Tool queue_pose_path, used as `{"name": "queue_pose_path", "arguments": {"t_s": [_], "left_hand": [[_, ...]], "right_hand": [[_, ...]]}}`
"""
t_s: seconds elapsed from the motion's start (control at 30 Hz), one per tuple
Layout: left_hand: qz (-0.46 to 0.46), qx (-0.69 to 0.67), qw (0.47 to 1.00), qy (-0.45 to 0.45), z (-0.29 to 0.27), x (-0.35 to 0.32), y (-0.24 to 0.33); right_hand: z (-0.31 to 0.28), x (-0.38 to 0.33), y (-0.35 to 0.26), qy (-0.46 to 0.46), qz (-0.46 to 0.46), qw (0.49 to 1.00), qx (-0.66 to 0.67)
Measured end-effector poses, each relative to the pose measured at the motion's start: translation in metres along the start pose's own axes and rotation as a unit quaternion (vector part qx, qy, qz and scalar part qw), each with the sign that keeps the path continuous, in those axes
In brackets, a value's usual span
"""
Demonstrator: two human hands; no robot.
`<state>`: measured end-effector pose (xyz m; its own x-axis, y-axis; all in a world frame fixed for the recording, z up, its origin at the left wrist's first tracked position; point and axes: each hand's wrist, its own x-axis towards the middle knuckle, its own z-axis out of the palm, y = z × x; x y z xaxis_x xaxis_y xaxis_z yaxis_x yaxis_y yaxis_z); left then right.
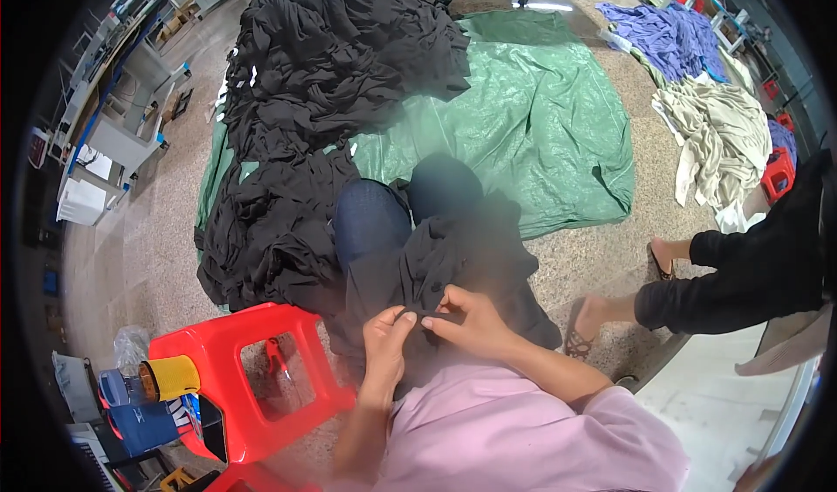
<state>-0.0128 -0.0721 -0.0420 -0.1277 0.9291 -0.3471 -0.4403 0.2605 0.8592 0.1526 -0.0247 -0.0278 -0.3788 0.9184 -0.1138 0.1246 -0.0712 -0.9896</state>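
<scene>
black garment (453,261) on lap | left hand (386,342) – pinching it | right hand (466,319) – pinching it

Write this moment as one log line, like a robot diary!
left hand: pinching black cloth garment | right hand: pinching same garment | garment: on lap | red plastic stool: left

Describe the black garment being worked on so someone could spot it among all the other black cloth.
Start at the green tarp with its big black fabric heap. Nearer, across the person's blue-jeaned lap, lies the black garment. Unlike the heap, it is pinched by the left hand and right hand.
</scene>
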Motion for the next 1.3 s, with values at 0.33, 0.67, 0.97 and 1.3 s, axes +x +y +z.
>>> {"name": "queue_pose_path", "arguments": {"t_s": [0.33, 0.67, 0.97, 1.3], "left_hand": [[0.142, 0.372, 0.915, -0.067, 0.027, 0.022, 0.057], [0.096, 0.157, 0.983, 0.015, 0.019, 0.017, 0.013], [-0.053, 0.061, 0.995, -0.056, 0.006, 0.007, 0.018], [-0.011, 0.059, 0.998, -0.001, 0.000, 0.009, 0.010]], "right_hand": [[0.011, -0.007, -0.016, -0.013, -0.273, 0.925, -0.263], [-0.010, -0.005, -0.010, -0.017, -0.265, 0.939, -0.221], [-0.015, 0.000, -0.007, 0.018, -0.268, 0.936, -0.229], [-0.016, -0.004, -0.015, -0.091, -0.229, 0.955, -0.166]]}}
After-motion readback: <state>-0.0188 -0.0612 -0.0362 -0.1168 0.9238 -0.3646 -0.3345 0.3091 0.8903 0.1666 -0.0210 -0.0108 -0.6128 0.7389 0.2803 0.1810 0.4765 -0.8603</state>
